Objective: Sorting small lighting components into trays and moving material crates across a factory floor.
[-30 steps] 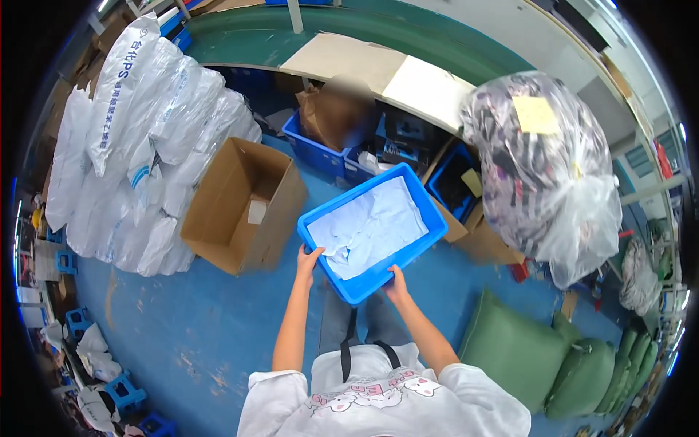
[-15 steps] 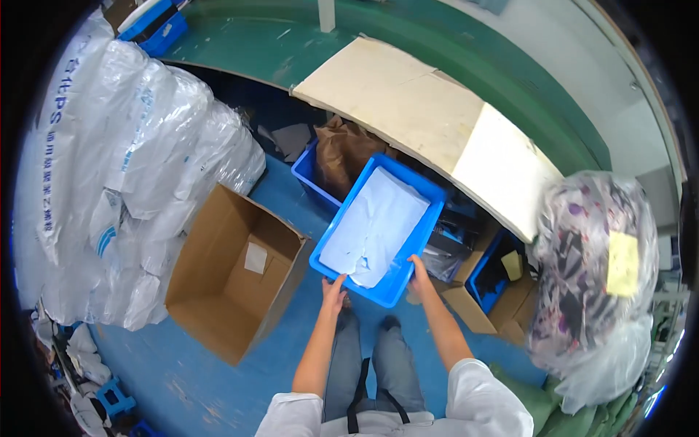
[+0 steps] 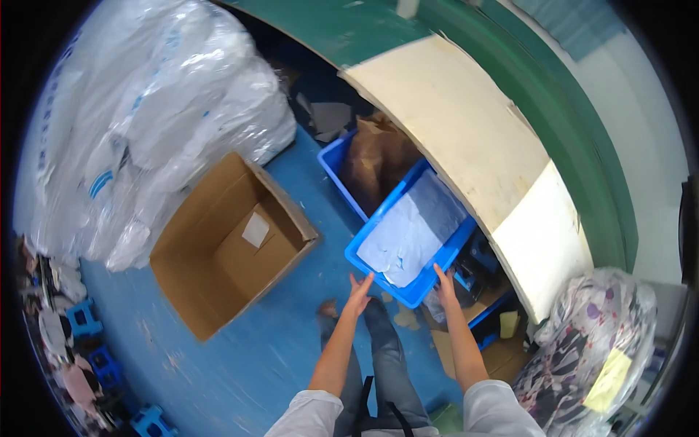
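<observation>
A shallow blue plastic bin [image 3: 413, 296] is tilted in front of me, its far end reaching beneath the edge of the pale board. Inside it lies a creased, pale bluish-white sheet [image 3: 408, 237] that hides whatever is below. My left hand [image 3: 357, 296] grips the bin's near left edge, thumb at the rim and fingers partly spread beside the wall. At the near right corner my right hand [image 3: 445, 289] has its thumb on the rim, with its other fingers partly hidden. Behind the bin stands another blue bin [image 3: 342, 180] containing crumpled brown paper [image 3: 375, 156].
An open cardboard box [image 3: 211, 269] sits on the blue floor at left, beside large white plastic-wrapped sacks [image 3: 182, 102]. The pale board [image 3: 451, 109] overhangs the bins. A clear bag of patterned fabric [image 3: 582, 349] stands at right. Small blue stools [image 3: 84, 318] are far left.
The blue bin has moved away from me, and its far end is now under the board's edge. Both hands moved along with it. My view has shifted and turned.
</observation>
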Demonstrator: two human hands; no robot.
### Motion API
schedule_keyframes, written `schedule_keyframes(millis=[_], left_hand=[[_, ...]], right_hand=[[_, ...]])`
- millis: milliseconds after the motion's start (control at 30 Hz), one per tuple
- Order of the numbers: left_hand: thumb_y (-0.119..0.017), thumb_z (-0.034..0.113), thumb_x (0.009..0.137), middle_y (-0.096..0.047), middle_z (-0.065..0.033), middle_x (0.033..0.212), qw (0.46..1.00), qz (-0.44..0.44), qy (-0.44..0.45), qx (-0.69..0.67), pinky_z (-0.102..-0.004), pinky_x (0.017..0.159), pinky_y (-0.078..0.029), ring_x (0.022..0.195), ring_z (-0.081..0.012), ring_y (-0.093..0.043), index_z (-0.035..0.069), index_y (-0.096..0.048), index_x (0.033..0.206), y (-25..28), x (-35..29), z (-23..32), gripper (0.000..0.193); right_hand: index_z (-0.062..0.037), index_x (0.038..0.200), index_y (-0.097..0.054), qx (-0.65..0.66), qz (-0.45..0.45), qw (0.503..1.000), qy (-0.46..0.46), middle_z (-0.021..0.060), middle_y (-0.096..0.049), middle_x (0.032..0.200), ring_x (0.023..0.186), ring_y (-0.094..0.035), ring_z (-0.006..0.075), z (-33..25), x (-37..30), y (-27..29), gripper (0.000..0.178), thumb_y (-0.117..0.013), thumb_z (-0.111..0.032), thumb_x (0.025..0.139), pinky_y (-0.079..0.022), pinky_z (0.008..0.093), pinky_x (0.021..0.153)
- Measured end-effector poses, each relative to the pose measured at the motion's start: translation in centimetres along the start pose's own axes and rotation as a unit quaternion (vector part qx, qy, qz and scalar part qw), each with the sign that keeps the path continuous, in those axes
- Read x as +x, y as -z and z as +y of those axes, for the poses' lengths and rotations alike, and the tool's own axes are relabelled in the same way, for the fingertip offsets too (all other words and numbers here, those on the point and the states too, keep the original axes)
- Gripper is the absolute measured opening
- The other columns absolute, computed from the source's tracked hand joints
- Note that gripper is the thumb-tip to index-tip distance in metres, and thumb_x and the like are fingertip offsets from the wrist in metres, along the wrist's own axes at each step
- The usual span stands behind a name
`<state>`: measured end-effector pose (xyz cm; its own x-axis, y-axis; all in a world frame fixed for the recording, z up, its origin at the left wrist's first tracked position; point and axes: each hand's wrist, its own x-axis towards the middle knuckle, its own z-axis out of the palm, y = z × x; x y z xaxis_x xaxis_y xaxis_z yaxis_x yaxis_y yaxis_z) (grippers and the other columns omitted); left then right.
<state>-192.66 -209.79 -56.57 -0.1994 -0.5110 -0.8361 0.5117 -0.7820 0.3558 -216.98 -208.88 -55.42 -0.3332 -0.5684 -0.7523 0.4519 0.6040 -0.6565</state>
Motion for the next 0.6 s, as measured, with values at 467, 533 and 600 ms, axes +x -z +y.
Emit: schedule_keyframes(millis=[467, 533, 600], left_hand=[[-0.059, 0.036, 0.065, -0.05, -0.0118, 0.097, 0.812, 0.507, -0.29, -0.01, -0.0291, 0.074, -0.039, 0.088, -0.019, -0.049, 0.007, -0.047, 0.102, 34.6, -41.9, -17.1, 0.048], [-0.06, 0.033, 0.065, -0.052, -0.0133, 0.093, 0.718, 0.61, -0.328, -0.079, -0.0294, 0.073, -0.04, 0.087, -0.0202, -0.05, 0.006, -0.05, 0.098, 39.7, -47.8, -24.9, 0.044], [-0.058, 0.029, 0.066, -0.054, -0.0128, 0.086, 0.639, 0.715, -0.235, -0.16, -0.0296, 0.068, -0.041, 0.082, -0.0197, -0.052, 0.007, -0.051, 0.096, 43.1, -54.2, -31.2, 0.038]], right_hand=[[-0.001, 0.09, -0.047, -0.622, -0.216, 0.638, 0.4, 0.0146, -0.05, 0.089, 0.083, -0.047, 0.0249, 9.4, -18.8, -10.8, 0.036, -0.057, -0.025, 0.066, -0.036, 0.0344, 0.073], [-0.0026, 0.085, -0.048, -0.666, -0.361, 0.447, 0.476, 0.0134, -0.051, 0.083, 0.077, -0.049, 0.0241, 13.5, -22.1, -17.1, 0.03, -0.056, -0.024, 0.065, -0.037, 0.0355, 0.067], [-0.0043, 0.079, -0.05, -0.671, -0.459, 0.249, 0.526, 0.0121, -0.052, 0.077, 0.071, -0.05, 0.0232, 19.2, -25.7, -21.0, 0.025, -0.055, -0.024, 0.064, -0.038, 0.0367, 0.061]])
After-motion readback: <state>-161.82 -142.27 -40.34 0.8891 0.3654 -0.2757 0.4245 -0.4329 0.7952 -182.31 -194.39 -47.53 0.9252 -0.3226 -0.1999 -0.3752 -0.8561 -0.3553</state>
